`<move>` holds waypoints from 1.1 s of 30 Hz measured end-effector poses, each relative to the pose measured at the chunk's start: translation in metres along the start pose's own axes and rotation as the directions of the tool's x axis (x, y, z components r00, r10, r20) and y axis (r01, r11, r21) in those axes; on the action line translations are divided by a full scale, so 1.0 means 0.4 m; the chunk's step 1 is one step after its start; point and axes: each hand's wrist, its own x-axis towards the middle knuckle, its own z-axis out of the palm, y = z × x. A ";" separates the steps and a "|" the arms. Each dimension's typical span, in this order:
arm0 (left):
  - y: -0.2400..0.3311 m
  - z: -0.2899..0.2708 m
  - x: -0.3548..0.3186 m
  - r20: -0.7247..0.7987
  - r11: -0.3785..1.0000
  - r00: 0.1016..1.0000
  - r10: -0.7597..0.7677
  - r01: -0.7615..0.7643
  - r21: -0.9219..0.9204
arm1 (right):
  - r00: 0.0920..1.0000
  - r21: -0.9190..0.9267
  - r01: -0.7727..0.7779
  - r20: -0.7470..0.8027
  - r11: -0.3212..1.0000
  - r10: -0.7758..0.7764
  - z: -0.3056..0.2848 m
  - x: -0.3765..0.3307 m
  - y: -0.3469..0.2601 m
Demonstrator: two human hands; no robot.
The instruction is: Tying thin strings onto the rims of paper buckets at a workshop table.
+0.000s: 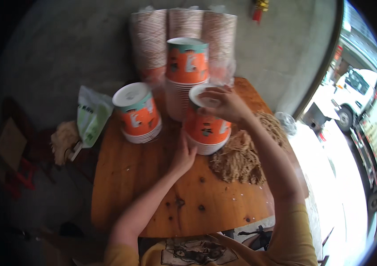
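Cup stack: the short stack of orange paper cups (206, 128) sits mid-surface, and it's your landmark.
Right hand (224, 104): over the stack's top, your grip curled onto the white rim.
Left hand (183, 155): at the stack's lower left side, fingers flat against it, grip loose, not closed.
Tall stack (187, 75): just behind the landmark.
Second short stack (137, 113): left of it.
Straw-coloured fibre pile (241, 155): just right of it.
Surface (153, 195): wooden, under everything.
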 end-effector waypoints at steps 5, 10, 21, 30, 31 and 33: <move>0.018 0.005 0.006 -0.001 0.994 0.998 0.059 -0.059 -0.088 | 0.984 -0.069 0.028 -0.174 0.997 -0.040 -0.010 -0.012 -0.028; 0.009 -0.003 0.012 0.041 0.997 0.998 -0.039 0.042 -0.072 | 0.966 0.089 0.058 -0.258 0.994 -0.033 -0.036 0.003 -0.022; 0.284 -0.191 -0.070 0.105 0.934 0.973 -0.205 0.226 -0.275 | 0.726 0.556 0.174 -0.630 0.813 0.276 -0.079 -0.301 -0.171; 0.402 -0.346 -0.200 0.293 0.991 0.956 -0.015 -0.025 0.130 | 0.926 0.108 -0.189 -0.311 0.976 0.213 0.154 -0.534 -0.182; 0.378 -0.357 -0.188 0.282 0.967 0.958 0.057 -0.124 0.224 | 0.926 0.011 -0.168 -0.341 0.986 0.162 0.148 -0.556 -0.138; 0.365 -0.365 -0.173 0.333 0.941 0.940 0.071 -0.174 0.289 | 0.924 -0.077 -0.250 -0.316 0.965 0.214 0.113 -0.573 -0.102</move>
